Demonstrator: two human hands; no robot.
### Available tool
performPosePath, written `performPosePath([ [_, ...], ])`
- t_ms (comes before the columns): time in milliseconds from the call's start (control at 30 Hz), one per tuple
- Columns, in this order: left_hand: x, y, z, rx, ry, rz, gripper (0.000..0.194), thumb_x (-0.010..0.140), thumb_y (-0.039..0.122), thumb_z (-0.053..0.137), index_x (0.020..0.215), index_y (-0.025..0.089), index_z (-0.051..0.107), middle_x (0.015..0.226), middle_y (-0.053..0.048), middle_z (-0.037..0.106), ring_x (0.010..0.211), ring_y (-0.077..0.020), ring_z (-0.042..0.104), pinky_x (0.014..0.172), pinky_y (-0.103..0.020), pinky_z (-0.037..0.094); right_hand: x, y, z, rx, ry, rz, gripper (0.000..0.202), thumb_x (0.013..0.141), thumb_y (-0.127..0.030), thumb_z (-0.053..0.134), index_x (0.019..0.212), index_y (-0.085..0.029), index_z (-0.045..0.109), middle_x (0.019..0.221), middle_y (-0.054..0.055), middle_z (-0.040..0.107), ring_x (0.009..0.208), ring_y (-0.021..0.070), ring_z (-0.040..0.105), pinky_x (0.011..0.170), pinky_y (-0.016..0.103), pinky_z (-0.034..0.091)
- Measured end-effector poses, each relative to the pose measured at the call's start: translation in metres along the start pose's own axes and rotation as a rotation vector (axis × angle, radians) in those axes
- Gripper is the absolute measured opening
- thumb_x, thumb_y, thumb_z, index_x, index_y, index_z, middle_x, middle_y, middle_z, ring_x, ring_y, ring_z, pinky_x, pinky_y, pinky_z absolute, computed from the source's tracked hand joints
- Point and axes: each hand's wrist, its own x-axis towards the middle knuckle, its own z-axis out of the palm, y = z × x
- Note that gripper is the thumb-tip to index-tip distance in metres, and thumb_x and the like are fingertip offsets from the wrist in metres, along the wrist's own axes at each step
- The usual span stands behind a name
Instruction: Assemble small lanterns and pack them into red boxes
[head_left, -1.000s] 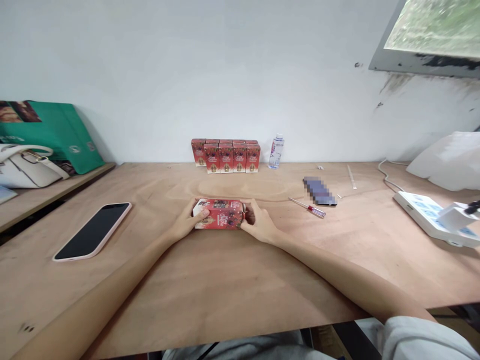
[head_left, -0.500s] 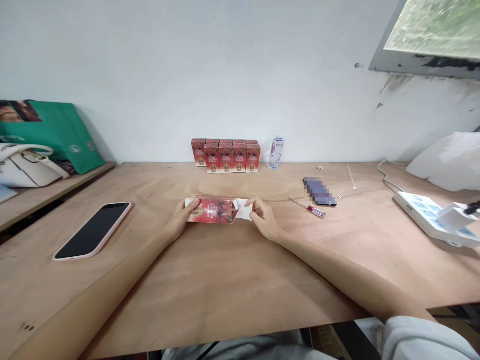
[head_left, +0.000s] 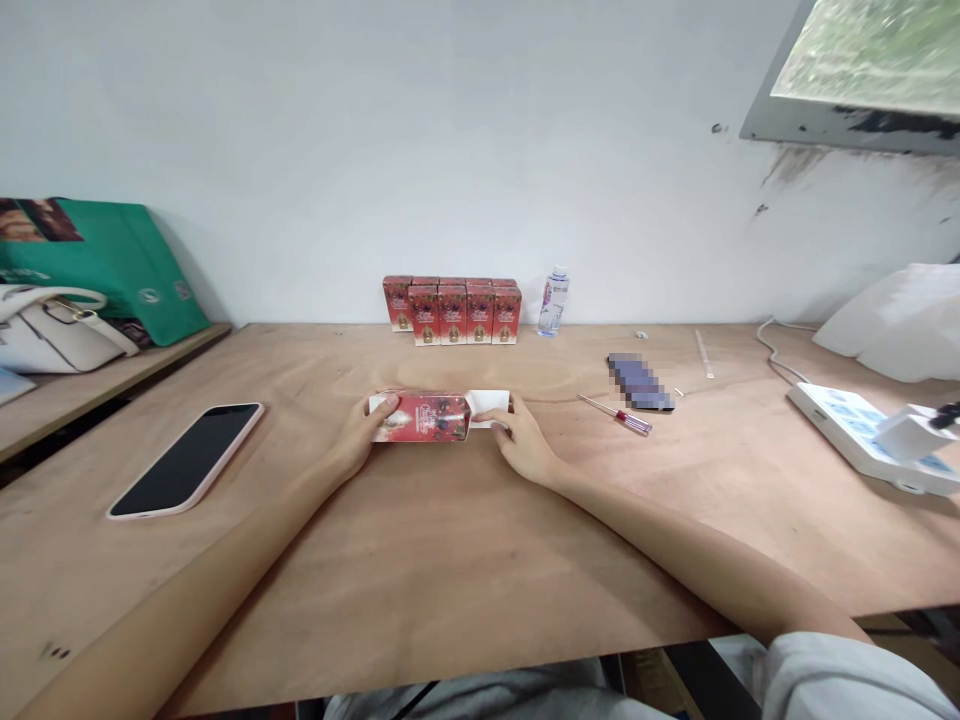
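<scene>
A red printed carton (head_left: 427, 418) lies on its side just above the table, in the middle of the head view. My left hand (head_left: 366, 425) is closed around its left end, thumb on the front face. At the right end a white flap (head_left: 486, 402) stands out from the opened mouth. My right hand (head_left: 526, 440) has its fingers closed at that flap, one finger stretched across it toward the opening. The inside of the carton is hidden from me.
Several matching red cartons (head_left: 453, 318) stand against the wall, beside a clear bottle (head_left: 553, 302). A screwdriver (head_left: 622, 416) and a dark pixelated phone (head_left: 640, 382) lie at right, near a power strip (head_left: 840, 425). Another phone (head_left: 187, 460) lies at left. Bags (head_left: 157, 280) rest farther left.
My right fingers have shifted left along the flap toward the carton's mouth, and the flap now looks straighter and wider. The left hand keeps its hold on the carton.
</scene>
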Motion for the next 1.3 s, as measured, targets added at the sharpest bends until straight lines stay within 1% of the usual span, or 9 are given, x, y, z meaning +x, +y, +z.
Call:
performPosePath([
  [133, -0.006, 0.004, 0.002, 0.118, -0.073, 0.003, 0.057, 0.057, 0.054, 0.073, 0.096, 0.017, 0.055, 0.080, -0.001, 0.067, 0.064, -0.0152, 0.063, 0.062, -0.026, 0.050, 0.001, -0.005, -0.001, 0.007, -0.066, 0.048, 0.019, 0.081, -0.021, 0.053, 0.092, -0.023, 0.069, 0.108, 0.008, 0.055, 0.108, 0.0216, 0.049, 0.095, 0.038, 0.040],
  [300, -0.009, 0.007, 0.003, 0.173, -0.116, 0.027, 0.057, 0.059, 0.057, 0.070, 0.097, 0.018, 0.054, 0.081, -0.002, 0.067, 0.067, -0.0179, 0.064, 0.063, -0.029, 0.052, 0.004, -0.006, -0.004, 0.089, -0.020, 0.096, 0.033, 0.083, -0.030, 0.052, 0.116, -0.027, 0.059, 0.114, 0.006, 0.056, 0.107, 0.0205, 0.050, 0.095, 0.035, 0.039],
  [400, -0.010, 0.009, 0.003, 0.205, -0.155, 0.044, 0.057, 0.057, 0.053, 0.073, 0.098, 0.018, 0.055, 0.083, -0.002, 0.067, 0.071, -0.0191, 0.064, 0.064, -0.029, 0.051, 0.006, -0.004, -0.005, 0.138, -0.040, 0.112, 0.026, 0.086, -0.033, 0.045, 0.095, -0.023, 0.067, 0.104, 0.004, 0.062, 0.107, 0.0211, 0.051, 0.093, 0.034, 0.038],
  [500, -0.009, 0.009, 0.003, 0.169, -0.139, 0.019, 0.059, 0.054, 0.051, 0.076, 0.098, 0.018, 0.055, 0.082, -0.002, 0.066, 0.069, -0.0181, 0.063, 0.062, -0.027, 0.051, 0.006, -0.005, -0.006, 0.141, -0.094, 0.164, 0.034, 0.085, -0.038, 0.046, 0.067, -0.018, 0.067, 0.082, 0.002, 0.064, 0.094, 0.0208, 0.055, 0.084, 0.031, 0.041],
  [633, -0.007, 0.005, 0.002, 0.063, -0.087, -0.008, 0.059, 0.054, 0.048, 0.077, 0.099, 0.018, 0.054, 0.084, 0.000, 0.065, 0.064, -0.0141, 0.061, 0.061, -0.025, 0.051, 0.005, -0.010, -0.007, 0.158, -0.116, 0.211, 0.027, 0.077, -0.037, 0.057, 0.061, -0.017, 0.067, 0.070, 0.000, 0.063, 0.084, 0.0173, 0.056, 0.075, 0.026, 0.040],
  [833, -0.008, 0.004, 0.003, 0.053, -0.036, 0.033, 0.060, 0.052, 0.048, 0.077, 0.098, 0.018, 0.053, 0.087, -0.002, 0.065, 0.069, -0.0156, 0.062, 0.063, -0.027, 0.052, 0.004, -0.008, -0.005, 0.152, -0.123, 0.201, 0.013, 0.071, -0.032, 0.065, 0.073, -0.022, 0.071, 0.091, 0.001, 0.068, 0.094, 0.0198, 0.058, 0.085, 0.031, 0.042],
  [1067, -0.022, 0.012, 0.011, 0.232, -0.031, 0.165, 0.060, 0.054, 0.049, 0.075, 0.101, 0.020, 0.051, 0.102, -0.007, 0.063, 0.093, -0.0251, 0.061, 0.072, -0.033, 0.053, 0.007, 0.004, -0.003, 0.178, -0.148, -0.028, 0.026, 0.075, -0.028, 0.062, 0.100, -0.027, 0.068, 0.120, -0.002, 0.061, 0.117, 0.0232, 0.050, 0.103, 0.040, 0.034],
  [1200, -0.024, 0.014, 0.013, 0.258, -0.038, 0.212, 0.060, 0.055, 0.049, 0.074, 0.101, 0.019, 0.049, 0.103, -0.007, 0.062, 0.094, -0.0254, 0.060, 0.075, -0.035, 0.051, 0.007, 0.006, -0.002, 0.199, -0.134, -0.012, 0.021, 0.074, -0.031, 0.062, 0.093, -0.026, 0.070, 0.115, -0.002, 0.063, 0.116, 0.0236, 0.051, 0.099, 0.038, 0.039],
  [1300, -0.026, 0.015, 0.014, 0.318, -0.067, 0.263, 0.057, 0.057, 0.046, 0.073, 0.099, 0.019, 0.048, 0.097, -0.005, 0.061, 0.090, -0.0228, 0.060, 0.078, -0.035, 0.049, 0.007, 0.008, -0.001, 0.221, -0.108, 0.109, 0.016, 0.073, -0.033, 0.060, 0.077, -0.022, 0.072, 0.092, -0.001, 0.069, 0.100, 0.0250, 0.058, 0.086, 0.035, 0.047],
])
